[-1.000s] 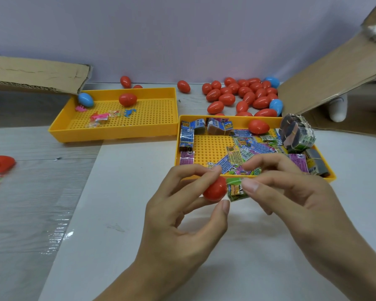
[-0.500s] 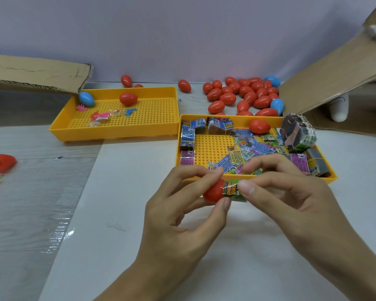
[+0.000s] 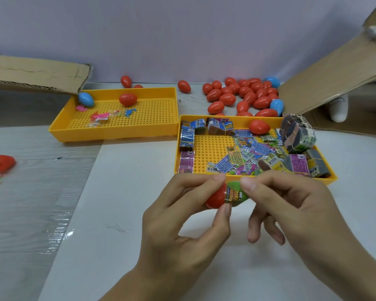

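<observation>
A red plastic egg (image 3: 215,197) sits between the thumb and fingers of my left hand (image 3: 182,231), just in front of the near yellow tray (image 3: 254,178). A green printed label (image 3: 234,195) is wrapped over the egg's right half. My right hand (image 3: 291,213) pinches that label with forefinger and thumb, its other fingers curled below. Part of the egg is hidden by my fingers.
The near yellow tray holds several printed labels (image 3: 248,153), label stacks (image 3: 297,135) and one red egg (image 3: 258,127). A second yellow tray (image 3: 117,131) at the left holds small toys, a blue egg (image 3: 86,99) and a red egg. Several eggs (image 3: 243,96) lie behind. Cardboard flaps (image 3: 334,79) flank both sides.
The green label has moved from beside the egg onto it and now curves round its right half. Both hands have drawn slightly closer together.
</observation>
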`<state>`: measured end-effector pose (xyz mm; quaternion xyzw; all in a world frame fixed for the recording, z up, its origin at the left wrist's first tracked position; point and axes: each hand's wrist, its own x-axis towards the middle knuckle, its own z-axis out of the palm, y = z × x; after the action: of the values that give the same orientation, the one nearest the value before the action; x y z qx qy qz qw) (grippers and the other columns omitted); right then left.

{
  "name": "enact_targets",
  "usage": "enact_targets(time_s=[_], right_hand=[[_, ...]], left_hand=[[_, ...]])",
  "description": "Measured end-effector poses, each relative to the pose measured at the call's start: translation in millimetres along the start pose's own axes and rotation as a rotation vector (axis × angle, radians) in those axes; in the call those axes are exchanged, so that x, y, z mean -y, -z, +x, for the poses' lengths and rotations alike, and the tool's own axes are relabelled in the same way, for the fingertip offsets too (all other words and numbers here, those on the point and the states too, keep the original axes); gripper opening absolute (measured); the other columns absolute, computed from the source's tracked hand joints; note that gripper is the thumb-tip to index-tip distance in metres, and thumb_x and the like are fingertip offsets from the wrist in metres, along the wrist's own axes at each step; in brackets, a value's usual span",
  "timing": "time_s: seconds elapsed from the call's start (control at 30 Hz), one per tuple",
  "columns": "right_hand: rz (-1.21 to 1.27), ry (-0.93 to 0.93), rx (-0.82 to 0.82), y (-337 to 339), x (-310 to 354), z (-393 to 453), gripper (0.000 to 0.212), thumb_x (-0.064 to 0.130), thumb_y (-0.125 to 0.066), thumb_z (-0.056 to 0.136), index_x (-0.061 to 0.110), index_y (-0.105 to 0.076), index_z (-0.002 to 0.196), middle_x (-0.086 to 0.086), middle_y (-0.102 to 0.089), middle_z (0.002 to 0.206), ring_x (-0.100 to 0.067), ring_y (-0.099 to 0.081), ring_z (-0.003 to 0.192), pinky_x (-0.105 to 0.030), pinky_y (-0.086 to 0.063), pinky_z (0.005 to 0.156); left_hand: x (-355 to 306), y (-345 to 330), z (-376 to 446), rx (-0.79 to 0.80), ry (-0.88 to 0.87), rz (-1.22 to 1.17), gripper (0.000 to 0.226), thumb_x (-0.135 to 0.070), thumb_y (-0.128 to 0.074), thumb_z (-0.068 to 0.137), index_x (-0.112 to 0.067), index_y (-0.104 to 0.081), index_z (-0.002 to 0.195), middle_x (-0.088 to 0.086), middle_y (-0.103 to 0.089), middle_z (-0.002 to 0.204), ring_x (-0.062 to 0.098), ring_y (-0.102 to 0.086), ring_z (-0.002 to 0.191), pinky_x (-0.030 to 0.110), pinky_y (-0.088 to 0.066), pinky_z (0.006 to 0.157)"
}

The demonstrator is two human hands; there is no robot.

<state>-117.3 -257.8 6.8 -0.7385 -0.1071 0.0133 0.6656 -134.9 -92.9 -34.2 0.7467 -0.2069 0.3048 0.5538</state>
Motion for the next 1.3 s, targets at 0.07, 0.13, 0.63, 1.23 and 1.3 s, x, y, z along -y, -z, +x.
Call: enact_targets(time_s=[0.07, 0.13, 0.63, 1.23, 1.3], right_hand=[[0.035, -0.028, -0.010, -2.9, -1.1, -2.0, 0.020, 0.033, -0.070, 0.078, 0.013, -0.071, 0.075, 0.002, -0.065, 0.052, -0.014, -0.051, 0.026, -0.008, -0.035, 0.037], [0.066, -0.059, -0.022, -5.4, -1.5, -3.4, 0.017, 0.033, -0.072, 0.075, 0.017, -0.068, 0.075, 0.002, -0.066, 0.056, -0.020, -0.049, 0.023, -0.008, -0.032, 0.036], [0.106, -0.271, 0.090, -2.0, 6.5, 2.4, 0.026, 0.035, -0.076, 0.069, 0.018, -0.080, 0.089, -0.011, -0.075, 0.080, -0.028, -0.072, 0.059, -0.020, -0.033, 0.033], [0.516, -0.587, 0.155, 7.5, 1.5, 5.8, 0.031, 0.022, -0.075, 0.065, 0.004, -0.079, 0.090, -0.015, -0.076, 0.098, -0.020, -0.075, 0.079, -0.023, -0.056, 0.053], [0.522, -0.607, 0.161, 8.0, 1.3, 6.5, 0.029, 0.022, -0.075, 0.064, 0.005, -0.080, 0.088, -0.014, -0.076, 0.096, -0.018, -0.073, 0.075, -0.024, -0.056, 0.053]], left_hand=[[-0.8, 0.0, 0.0, -0.011, -0.033, 0.050, 0.036, -0.010, -0.069, 0.083, -0.005, -0.063, 0.118, 0.009, -0.064, 0.105, 0.021, -0.069, 0.097, 0.029, -0.061, 0.075], [-1.5, -0.3, 0.0, -0.026, -0.066, 0.103, 0.036, -0.008, -0.070, 0.082, -0.003, -0.063, 0.117, 0.009, -0.065, 0.104, 0.017, -0.069, 0.096, 0.028, -0.060, 0.075], [0.4, 2.1, -2.0, 0.019, -0.018, 0.092, 0.033, -0.011, -0.068, 0.084, -0.003, -0.065, 0.116, 0.008, -0.069, 0.112, 0.022, -0.068, 0.106, 0.035, -0.059, 0.082], [-0.5, 1.0, -1.1, 0.201, 0.252, -0.125, 0.041, -0.023, -0.060, 0.092, -0.016, -0.059, 0.133, -0.008, -0.067, 0.128, 0.009, -0.061, 0.122, 0.019, -0.047, 0.101], [-0.1, 1.2, -0.6, 0.203, 0.259, -0.147, 0.043, -0.022, -0.064, 0.090, -0.017, -0.060, 0.133, -0.009, -0.068, 0.127, 0.008, -0.062, 0.121, 0.019, -0.047, 0.101]])
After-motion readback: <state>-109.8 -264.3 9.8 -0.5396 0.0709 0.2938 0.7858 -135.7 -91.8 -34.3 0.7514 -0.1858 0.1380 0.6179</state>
